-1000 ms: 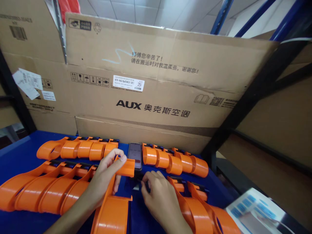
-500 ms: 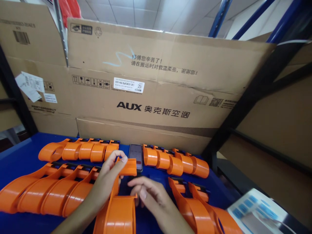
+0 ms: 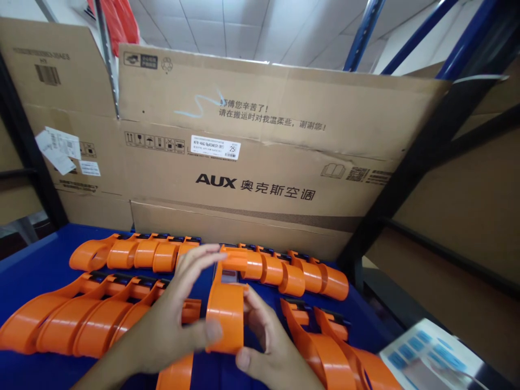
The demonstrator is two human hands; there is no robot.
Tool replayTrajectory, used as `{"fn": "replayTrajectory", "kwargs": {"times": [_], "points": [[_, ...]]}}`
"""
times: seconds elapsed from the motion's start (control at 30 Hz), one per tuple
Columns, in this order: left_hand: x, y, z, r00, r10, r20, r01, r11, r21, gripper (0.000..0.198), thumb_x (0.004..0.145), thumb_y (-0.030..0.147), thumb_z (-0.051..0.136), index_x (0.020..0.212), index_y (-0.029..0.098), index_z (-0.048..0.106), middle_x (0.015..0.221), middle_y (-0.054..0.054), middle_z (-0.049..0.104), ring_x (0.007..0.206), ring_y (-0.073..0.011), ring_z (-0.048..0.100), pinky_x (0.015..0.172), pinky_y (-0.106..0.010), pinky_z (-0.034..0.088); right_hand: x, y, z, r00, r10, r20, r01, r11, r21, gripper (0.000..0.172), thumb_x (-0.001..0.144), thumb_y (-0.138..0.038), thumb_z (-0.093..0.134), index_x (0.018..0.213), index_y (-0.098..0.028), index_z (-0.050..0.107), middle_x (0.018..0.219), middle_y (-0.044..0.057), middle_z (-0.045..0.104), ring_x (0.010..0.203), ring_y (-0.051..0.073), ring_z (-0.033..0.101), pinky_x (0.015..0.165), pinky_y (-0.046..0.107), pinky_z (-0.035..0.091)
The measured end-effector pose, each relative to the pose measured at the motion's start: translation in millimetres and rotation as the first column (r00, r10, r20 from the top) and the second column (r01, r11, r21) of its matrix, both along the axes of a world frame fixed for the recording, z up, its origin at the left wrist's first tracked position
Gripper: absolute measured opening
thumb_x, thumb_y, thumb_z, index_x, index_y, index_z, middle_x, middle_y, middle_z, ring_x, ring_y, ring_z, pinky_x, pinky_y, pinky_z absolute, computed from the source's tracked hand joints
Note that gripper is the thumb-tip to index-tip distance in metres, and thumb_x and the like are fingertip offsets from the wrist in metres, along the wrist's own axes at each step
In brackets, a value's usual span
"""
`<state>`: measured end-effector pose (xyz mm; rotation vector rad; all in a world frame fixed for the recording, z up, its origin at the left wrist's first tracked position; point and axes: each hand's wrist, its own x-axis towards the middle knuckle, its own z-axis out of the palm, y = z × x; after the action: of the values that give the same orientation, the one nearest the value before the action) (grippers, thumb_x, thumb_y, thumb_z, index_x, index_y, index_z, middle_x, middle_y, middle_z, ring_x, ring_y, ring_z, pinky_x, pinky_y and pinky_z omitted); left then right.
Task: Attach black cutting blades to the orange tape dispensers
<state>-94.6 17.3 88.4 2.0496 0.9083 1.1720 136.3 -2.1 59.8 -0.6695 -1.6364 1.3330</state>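
An orange plastic part (image 3: 225, 314), with a broad ring below and a narrow head on top, is raised upright between my hands. It resembles a tape dispenser body. My left hand (image 3: 179, 314) is on its left side, with the fingertips at the head and the blurred thumb across the ring. Curled at the ring's right edge, my right hand (image 3: 264, 336) has its fingers partly hidden behind the ring and its thumb low beside it. Below my left hand lies another orange part (image 3: 176, 374), partly covered.
Similar orange parts with black pieces at their heads stand in rows left (image 3: 60, 319) and right (image 3: 325, 346) on the blue surface (image 3: 24, 374). A phone (image 3: 229, 276) lies behind the raised part. Cardboard (image 3: 260, 162) walls the back; a white-and-blue device (image 3: 430, 352) sits right.
The orange part has risen and moved away from me. My left hand has opened wider around it, and my right hand has come up against its ring. The view has shifted slightly.
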Motion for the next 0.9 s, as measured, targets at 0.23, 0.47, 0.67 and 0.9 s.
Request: {"fn": "replayTrajectory", "kwargs": {"times": [0.23,0.47,0.67,0.9], "points": [[-20.2,-19.1,33.1,0.892,0.077,-0.445,0.013,0.981,0.195,0.072,0.075,0.035,0.085,0.139,0.039,0.052,0.137,-0.004,0.064,0.125,-0.032,0.058,0.109,-0.047,0.044,-3.1,1.3,-8.3,0.993,-0.107,0.05,0.101,0.988,0.116,0.076,0.088,-0.07,0.067,0.15,-0.029,0.049,0.129,0.013,0.066,0.112,0.029,0.065,0.102,0.046,0.049],[-48.7,64.4,52.3,0.732,0.289,-0.618,-0.125,0.947,0.295,0.072,0.078,0.05,0.078,0.142,0.025,0.054,0.135,-0.011,0.067,0.124,-0.0374,0.059,0.105,-0.051,0.044,-3.5,10.4,-2.4,0.908,-0.377,-0.182,0.4,0.91,0.109,0.049,0.105,-0.06,0.041,0.121,-0.023,0.068,0.086,0.005,0.068,0.073,0.02,0.057,0.066,0.032,0.045],[-32.7,121.5,30.8,0.615,0.233,-0.753,-0.066,0.967,0.246,0.083,0.075,0.057,0.077,0.144,0.017,0.054,0.142,-0.019,0.064,0.127,-0.0429,0.059,0.107,-0.051,0.042,-2.3,11.2,-2.8,0.894,-0.4,-0.199,0.423,0.901,0.089,0.046,0.105,-0.056,0.043,0.11,-0.022,0.073,0.081,0.005,0.068,0.071,0.019,0.057,0.062,0.031,0.044],[-26.7,138.8,0.1,0.529,0.195,-0.826,-0.056,0.979,0.195,0.081,0.074,0.064,0.076,0.139,0.02,0.057,0.129,-0.018,0.071,0.119,-0.0431,0.064,0.101,-0.052,0.046,-1.5,10.7,-1.3,0.914,-0.358,-0.19,0.373,0.926,0.051,0.047,0.105,-0.056,0.044,0.105,-0.02,0.074,0.076,0.004,0.067,0.068,0.018,0.057,0.061,0.03,0.043]]}}
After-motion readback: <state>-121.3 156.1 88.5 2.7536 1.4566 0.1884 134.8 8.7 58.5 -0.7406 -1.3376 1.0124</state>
